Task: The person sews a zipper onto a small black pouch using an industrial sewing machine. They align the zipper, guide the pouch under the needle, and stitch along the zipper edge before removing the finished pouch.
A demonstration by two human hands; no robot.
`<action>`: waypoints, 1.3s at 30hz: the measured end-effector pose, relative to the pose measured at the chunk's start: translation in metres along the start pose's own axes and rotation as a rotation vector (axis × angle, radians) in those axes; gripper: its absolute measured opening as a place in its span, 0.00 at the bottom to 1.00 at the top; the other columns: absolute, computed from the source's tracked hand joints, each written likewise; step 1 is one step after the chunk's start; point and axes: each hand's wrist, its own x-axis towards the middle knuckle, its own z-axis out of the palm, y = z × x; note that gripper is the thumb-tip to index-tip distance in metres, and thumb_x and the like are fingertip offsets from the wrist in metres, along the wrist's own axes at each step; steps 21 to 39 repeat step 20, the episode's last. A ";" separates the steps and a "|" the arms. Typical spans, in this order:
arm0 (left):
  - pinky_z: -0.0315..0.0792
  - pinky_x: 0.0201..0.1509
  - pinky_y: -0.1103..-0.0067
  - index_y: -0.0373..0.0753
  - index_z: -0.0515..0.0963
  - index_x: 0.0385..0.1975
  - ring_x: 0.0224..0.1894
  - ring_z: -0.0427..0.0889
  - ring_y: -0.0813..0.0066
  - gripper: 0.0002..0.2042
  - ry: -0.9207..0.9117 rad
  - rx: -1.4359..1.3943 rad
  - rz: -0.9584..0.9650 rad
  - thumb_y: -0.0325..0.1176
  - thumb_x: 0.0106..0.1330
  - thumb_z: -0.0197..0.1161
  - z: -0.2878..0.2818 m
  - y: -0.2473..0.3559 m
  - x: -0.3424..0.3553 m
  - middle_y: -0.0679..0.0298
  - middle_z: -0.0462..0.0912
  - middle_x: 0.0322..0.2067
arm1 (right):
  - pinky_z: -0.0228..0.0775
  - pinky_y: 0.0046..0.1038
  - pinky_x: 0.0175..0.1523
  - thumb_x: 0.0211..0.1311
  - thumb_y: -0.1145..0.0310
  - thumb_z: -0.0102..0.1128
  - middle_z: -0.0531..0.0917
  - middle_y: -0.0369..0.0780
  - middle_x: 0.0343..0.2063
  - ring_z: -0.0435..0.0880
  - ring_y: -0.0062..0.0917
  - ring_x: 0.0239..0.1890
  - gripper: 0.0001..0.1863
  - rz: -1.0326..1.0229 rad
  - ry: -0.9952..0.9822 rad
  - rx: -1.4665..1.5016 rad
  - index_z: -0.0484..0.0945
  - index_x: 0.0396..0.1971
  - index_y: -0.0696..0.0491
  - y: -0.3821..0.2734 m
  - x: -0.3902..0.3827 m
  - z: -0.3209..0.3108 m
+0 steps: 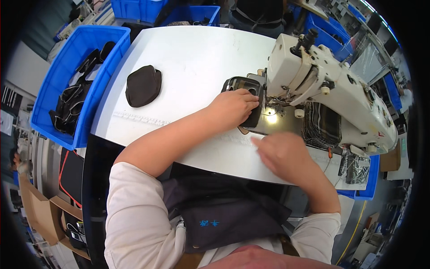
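My left hand (237, 107) lies over a dark, round-cornered fabric piece (242, 84), its fingers stretched out and pressing it down beside the needle. The piece has a brownish striped face and a black rim; my hand hides part of it. To its right stands a white sewing machine (331, 83), a lit spot on its plate by the needle. My right hand (284, 154) hovers near the table's front edge, below the plate. Motion blurs its fingers, and nothing can be made out in them. Beyond the needle, under the machine arm, sit dark striped fabric pieces (323, 123) with loose threads.
A dark brown fabric pouch (143, 86) rests on the white table (192, 54), left of my arm. At the far left, a blue bin (56, 89) holds several dark pieces. Silvery plastic packets (357, 169) lie at the right corner. Someone in dark clothing (257, 15) is beyond the table.
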 end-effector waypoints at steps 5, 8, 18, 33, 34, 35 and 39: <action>0.63 0.76 0.57 0.37 0.71 0.71 0.75 0.65 0.52 0.46 -0.037 -0.121 -0.067 0.62 0.58 0.71 -0.006 0.019 -0.052 0.58 0.70 0.73 | 0.81 0.37 0.43 0.70 0.68 0.65 0.89 0.44 0.38 0.89 0.38 0.40 0.16 -0.380 -0.117 1.164 0.85 0.55 0.55 -0.082 -0.007 -0.024; 0.62 0.74 0.54 0.39 0.66 0.74 0.77 0.62 0.53 0.56 -0.070 -0.109 -0.112 0.67 0.47 0.75 -0.027 0.061 -0.095 0.58 0.66 0.75 | 0.76 0.37 0.42 0.70 0.66 0.66 0.87 0.46 0.35 0.85 0.40 0.36 0.11 -0.675 -0.181 1.612 0.84 0.45 0.58 -0.137 -0.003 0.002; 0.66 0.75 0.62 0.43 0.68 0.73 0.73 0.71 0.54 0.29 0.257 -0.961 -0.467 0.34 0.73 0.66 -0.019 0.108 -0.176 0.57 0.68 0.74 | 0.71 0.37 0.39 0.71 0.60 0.65 0.86 0.47 0.33 0.80 0.35 0.33 0.13 -0.921 -0.336 1.809 0.83 0.37 0.57 -0.279 0.034 0.051; 0.65 0.76 0.61 0.43 0.69 0.73 0.73 0.72 0.54 0.25 0.381 -1.373 -0.651 0.32 0.77 0.62 -0.025 0.111 -0.193 0.55 0.67 0.75 | 0.71 0.37 0.39 0.72 0.60 0.65 0.86 0.47 0.33 0.80 0.35 0.33 0.14 -0.981 -0.317 1.783 0.83 0.37 0.57 -0.298 0.038 0.059; 0.65 0.76 0.61 0.43 0.69 0.73 0.73 0.72 0.54 0.25 0.381 -1.373 -0.651 0.32 0.77 0.62 -0.025 0.111 -0.193 0.55 0.67 0.75 | 0.71 0.37 0.39 0.72 0.60 0.65 0.86 0.47 0.33 0.80 0.35 0.33 0.14 -0.981 -0.317 1.783 0.83 0.37 0.57 -0.298 0.038 0.059; 0.65 0.76 0.61 0.43 0.69 0.73 0.73 0.72 0.54 0.25 0.381 -1.373 -0.651 0.32 0.77 0.62 -0.025 0.111 -0.193 0.55 0.67 0.75 | 0.71 0.37 0.39 0.72 0.60 0.65 0.86 0.47 0.33 0.80 0.35 0.33 0.14 -0.981 -0.317 1.783 0.83 0.37 0.57 -0.298 0.038 0.059; 0.65 0.76 0.61 0.43 0.69 0.73 0.73 0.72 0.54 0.25 0.381 -1.373 -0.651 0.32 0.77 0.62 -0.025 0.111 -0.193 0.55 0.67 0.75 | 0.71 0.37 0.39 0.72 0.60 0.65 0.86 0.47 0.33 0.80 0.35 0.33 0.14 -0.981 -0.317 1.783 0.83 0.37 0.57 -0.298 0.038 0.059</action>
